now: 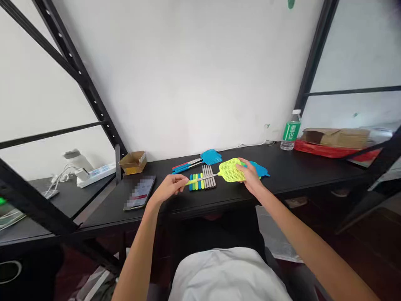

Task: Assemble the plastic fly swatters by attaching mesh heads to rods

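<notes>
In the head view, the left hand (171, 187) pinches the handle (191, 182) of a yellow swatter (229, 170); the right hand (249, 174) grips its flat, holey end, thumb on top; the swatter is over the middle of the desk (294, 177), between its front and back edges. Under the swatter's stick lie blue and yellow grips (193, 185) in a row, with metal rods (209, 184) just to their right; a blue head (258, 169) lies partly behind the right hand. Blue swatters (211, 156) lie near the back edge, by the wall (203, 83); a phone (143, 190) lies near the front left corner; a small box (133, 163) sits at the back left corner; a bottle (290, 133) stands by the back edge, toward the right.
</notes>
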